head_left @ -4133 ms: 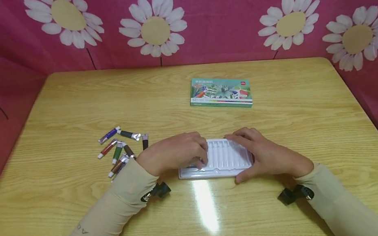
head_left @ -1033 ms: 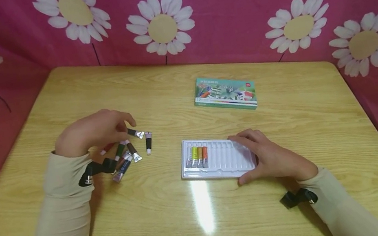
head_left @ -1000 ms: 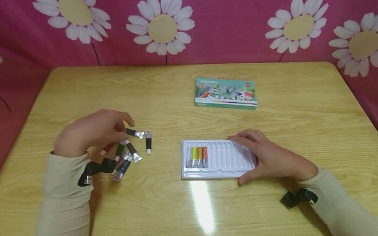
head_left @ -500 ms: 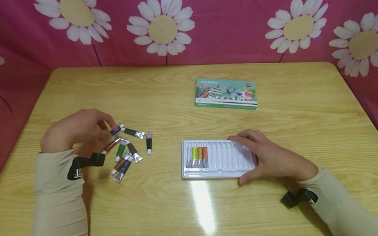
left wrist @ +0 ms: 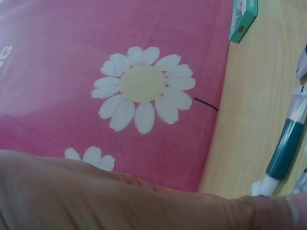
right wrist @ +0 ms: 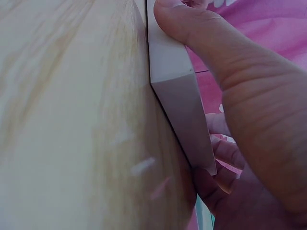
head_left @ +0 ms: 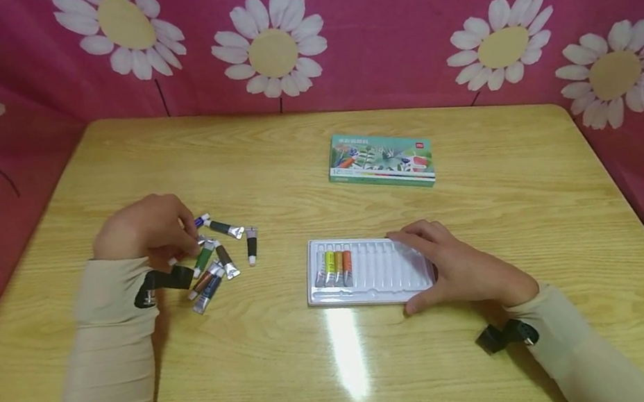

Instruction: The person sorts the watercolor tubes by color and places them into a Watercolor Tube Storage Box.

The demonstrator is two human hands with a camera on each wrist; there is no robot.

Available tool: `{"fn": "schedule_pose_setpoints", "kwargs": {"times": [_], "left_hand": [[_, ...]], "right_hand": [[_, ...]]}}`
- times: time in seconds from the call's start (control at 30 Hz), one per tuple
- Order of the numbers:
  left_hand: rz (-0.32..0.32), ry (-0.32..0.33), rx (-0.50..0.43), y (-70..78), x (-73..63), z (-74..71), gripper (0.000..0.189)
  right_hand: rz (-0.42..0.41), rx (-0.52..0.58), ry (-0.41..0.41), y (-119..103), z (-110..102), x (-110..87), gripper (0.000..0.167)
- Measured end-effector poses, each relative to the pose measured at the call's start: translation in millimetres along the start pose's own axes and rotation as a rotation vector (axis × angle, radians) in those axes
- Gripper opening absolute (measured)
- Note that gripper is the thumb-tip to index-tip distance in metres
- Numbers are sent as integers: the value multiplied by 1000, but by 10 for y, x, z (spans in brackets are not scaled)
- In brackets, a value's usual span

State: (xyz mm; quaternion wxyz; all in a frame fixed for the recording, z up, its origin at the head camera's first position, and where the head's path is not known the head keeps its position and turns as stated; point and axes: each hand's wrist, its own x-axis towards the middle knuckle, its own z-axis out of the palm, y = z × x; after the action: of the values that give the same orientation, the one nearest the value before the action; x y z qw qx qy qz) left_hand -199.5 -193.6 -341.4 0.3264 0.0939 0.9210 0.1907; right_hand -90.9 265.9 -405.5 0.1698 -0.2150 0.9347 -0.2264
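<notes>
My left hand (head_left: pixel 152 228) is at the loose paint tubes, its bent fingers and thumb over the red one. Only a white cap (head_left: pixel 172 260) and a bit of silver end show past the hand, so the grip is hidden. Close by lie a green paint tube (head_left: pixel 204 257) and a blue one (head_left: pixel 201 220). My right hand (head_left: pixel 462 270) grips the right end of the white plastic tray (head_left: pixel 362 297), thumb on the near edge and fingers at the far side. Several tubes, silver, yellow, ochre and orange (head_left: pixel 348 267), fill the tray's left slots.
A dark green tube (head_left: pixel 225 228), a black tube (head_left: pixel 252 246), a brown tube (head_left: pixel 226 258) and a dark blue tube (head_left: pixel 208 293) lie loose left of the tray. Behind the tray is a green paint box (head_left: pixel 380 160). A pink flowered cloth (head_left: pixel 382 23) hangs beyond the table.
My left hand has left the tray and gone to the loose tubes; lately it shifted from the blue tube onto the red one. My right hand keeps holding the tray.
</notes>
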Motion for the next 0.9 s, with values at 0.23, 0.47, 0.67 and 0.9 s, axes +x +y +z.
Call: {"fn": "schedule_pose_setpoints", "kwargs": {"times": [0.23, 0.47, 0.67, 0.9], "left_hand": [[5, 0, 45, 81, 22, 55, 6], [6, 5, 76, 97, 5, 47, 11], [35, 8, 104, 100, -4, 23, 20], [142, 66, 109, 123, -29, 20, 20]], "right_hand": [[2, -7, -2, -4, -1, 2, 118], [-6, -8, 1, 0, 1, 5, 118], [-9, -5, 2, 7, 3, 7, 118], [-10, 1, 3, 2, 6, 7, 118]]}}
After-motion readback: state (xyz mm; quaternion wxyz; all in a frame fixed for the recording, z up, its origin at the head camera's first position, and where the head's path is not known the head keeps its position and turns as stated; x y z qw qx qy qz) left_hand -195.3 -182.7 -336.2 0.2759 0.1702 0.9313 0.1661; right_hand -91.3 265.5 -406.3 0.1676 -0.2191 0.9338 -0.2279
